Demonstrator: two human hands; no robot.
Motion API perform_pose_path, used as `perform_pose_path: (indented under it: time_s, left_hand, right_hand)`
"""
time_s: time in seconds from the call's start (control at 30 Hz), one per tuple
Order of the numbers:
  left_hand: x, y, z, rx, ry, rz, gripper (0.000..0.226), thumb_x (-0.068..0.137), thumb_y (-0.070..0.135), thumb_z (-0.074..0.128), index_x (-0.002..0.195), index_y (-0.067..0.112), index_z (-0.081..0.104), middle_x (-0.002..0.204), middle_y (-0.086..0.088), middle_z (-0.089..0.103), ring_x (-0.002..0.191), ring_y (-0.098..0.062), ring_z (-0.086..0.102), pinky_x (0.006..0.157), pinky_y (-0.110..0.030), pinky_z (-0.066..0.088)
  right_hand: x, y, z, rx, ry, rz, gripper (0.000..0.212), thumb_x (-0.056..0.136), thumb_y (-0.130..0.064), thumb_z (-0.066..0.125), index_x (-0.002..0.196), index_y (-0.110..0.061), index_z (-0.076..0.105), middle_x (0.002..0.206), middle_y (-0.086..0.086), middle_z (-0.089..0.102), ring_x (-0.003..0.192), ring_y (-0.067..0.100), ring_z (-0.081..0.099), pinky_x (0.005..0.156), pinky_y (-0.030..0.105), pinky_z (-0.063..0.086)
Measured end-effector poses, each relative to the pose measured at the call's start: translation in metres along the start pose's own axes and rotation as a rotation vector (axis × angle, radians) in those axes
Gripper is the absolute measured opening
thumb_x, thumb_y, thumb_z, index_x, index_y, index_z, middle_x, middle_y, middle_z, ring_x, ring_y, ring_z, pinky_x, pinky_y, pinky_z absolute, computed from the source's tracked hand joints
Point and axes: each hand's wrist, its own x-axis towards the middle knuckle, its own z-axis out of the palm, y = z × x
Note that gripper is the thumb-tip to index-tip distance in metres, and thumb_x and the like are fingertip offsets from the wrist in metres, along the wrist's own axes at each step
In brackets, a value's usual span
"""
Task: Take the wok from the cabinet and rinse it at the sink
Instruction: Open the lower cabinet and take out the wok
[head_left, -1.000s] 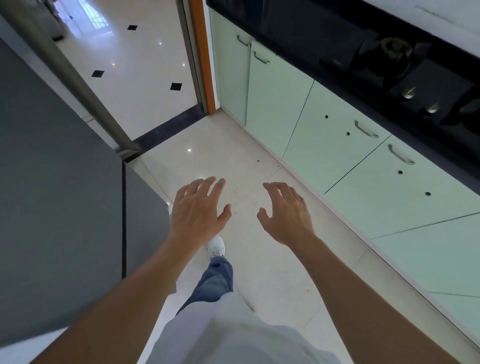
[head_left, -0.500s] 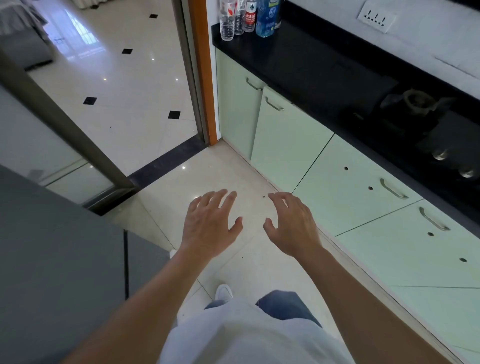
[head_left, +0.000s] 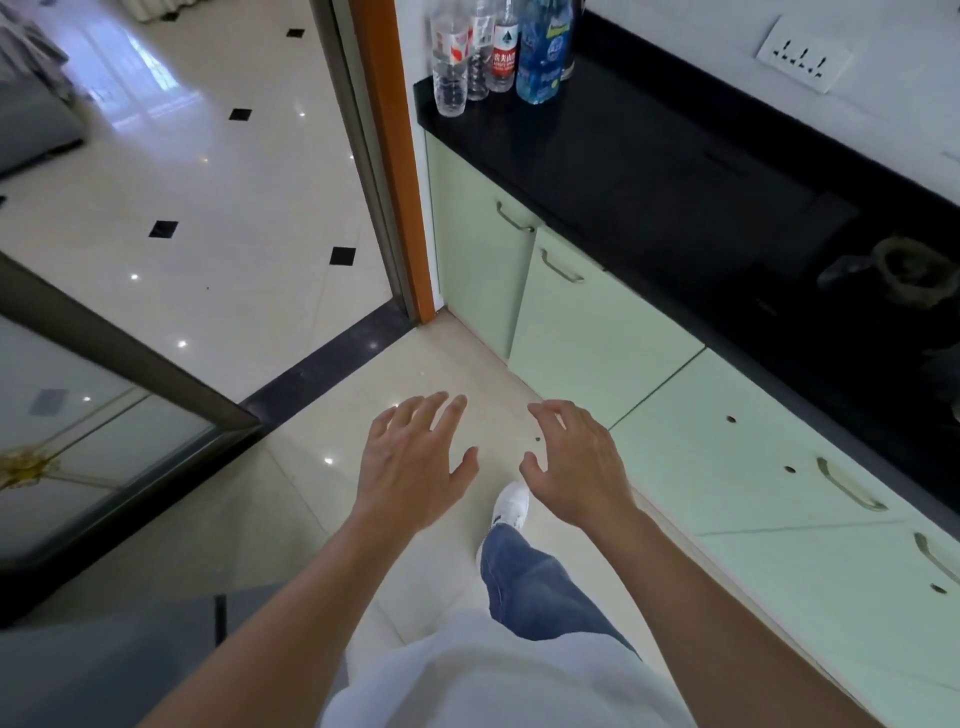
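My left hand (head_left: 410, 457) and my right hand (head_left: 576, 462) are held out side by side over the floor, palms down, fingers spread, holding nothing. To their right runs a row of pale green cabinet doors (head_left: 587, 322) with metal handles, all closed, under a black countertop (head_left: 649, 156). No wok and no sink are in view.
Several bottles (head_left: 498, 52) stand at the counter's far end beside an orange door frame (head_left: 395, 156). A gas burner (head_left: 904, 275) sits on the counter at right. A glass sliding door (head_left: 104, 395) and a grey cabinet (head_left: 104, 670) lie at left. My white shoe (head_left: 511, 506) is below my hands.
The view has shifted forward along the cabinets toward the doorway; the bottles and wall socket have come into sight. Both hands stay open and held out in front.
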Motion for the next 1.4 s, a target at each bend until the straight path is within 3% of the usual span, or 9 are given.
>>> perform_pose_path:
  time_s: [0.2, 0.37, 0.7, 0.9, 1.17, 1.4]
  left_hand:
    - [0.116, -0.005, -0.020, 0.019, -0.014, -0.017, 0.062, 0.091, 0.058, 0.039, 0.145, 0.027, 0.037, 0.149, 0.001, 0.047, 0.136, -0.022, 0.045, 0.110, -0.043, 0.039]
    - [0.200, 0.000, -0.032, 0.004, -0.031, -0.013, 0.061, 0.091, 0.055, 0.043, 0.144, 0.025, 0.039, 0.148, 0.000, 0.049, 0.135, -0.023, 0.046, 0.108, -0.044, 0.039]
    - [0.302, -0.002, -0.024, -0.005, -0.146, 0.068, 0.064, 0.091, 0.062, 0.040, 0.147, 0.031, 0.034, 0.153, 0.006, 0.042, 0.139, -0.021, 0.042, 0.112, -0.042, 0.034]
    - [0.366, -0.012, -0.016, -0.062, -0.222, 0.216, 0.065, 0.093, 0.060, 0.041, 0.150, 0.030, 0.028, 0.156, 0.005, 0.037, 0.142, -0.022, 0.037, 0.116, -0.042, 0.029]
    - [0.455, -0.065, -0.012, 0.032, -0.358, 0.554, 0.063, 0.093, 0.061, 0.036, 0.147, 0.031, 0.030, 0.154, 0.008, 0.039, 0.139, -0.014, 0.038, 0.115, -0.035, 0.031]
    - [0.523, -0.082, 0.004, 0.096, -0.406, 0.725, 0.060, 0.094, 0.058, 0.038, 0.147, 0.031, 0.032, 0.157, 0.005, 0.035, 0.144, -0.019, 0.032, 0.117, -0.038, 0.029]
  right_hand:
    - [0.110, 0.031, -0.034, 0.004, 0.007, -0.026, 0.055, 0.083, -0.029, 0.063, 0.135, -0.009, 0.059, 0.133, 0.013, 0.062, 0.119, 0.032, 0.060, 0.099, 0.045, 0.048]
    - [0.191, 0.067, -0.060, 0.025, 0.029, 0.014, 0.056, 0.086, -0.027, 0.062, 0.139, -0.010, 0.055, 0.139, 0.012, 0.058, 0.125, 0.031, 0.056, 0.103, 0.044, 0.044]
    - [0.259, 0.098, -0.056, 0.049, -0.029, 0.151, 0.056, 0.094, -0.027, 0.055, 0.148, -0.015, 0.045, 0.151, 0.006, 0.046, 0.136, 0.025, 0.047, 0.113, 0.039, 0.036]
    - [0.282, 0.103, -0.046, 0.097, -0.021, 0.354, 0.056, 0.098, -0.026, 0.052, 0.152, -0.019, 0.039, 0.157, 0.001, 0.039, 0.142, 0.022, 0.040, 0.117, 0.036, 0.029]
    - [0.331, 0.056, -0.029, 0.190, 0.079, 0.675, 0.054, 0.093, -0.020, 0.062, 0.146, -0.016, 0.049, 0.150, 0.005, 0.050, 0.132, 0.026, 0.052, 0.111, 0.041, 0.042]
    - [0.367, 0.022, -0.007, 0.213, 0.170, 0.789, 0.055, 0.083, -0.012, 0.071, 0.137, -0.012, 0.059, 0.138, 0.010, 0.061, 0.122, 0.033, 0.060, 0.104, 0.047, 0.048]
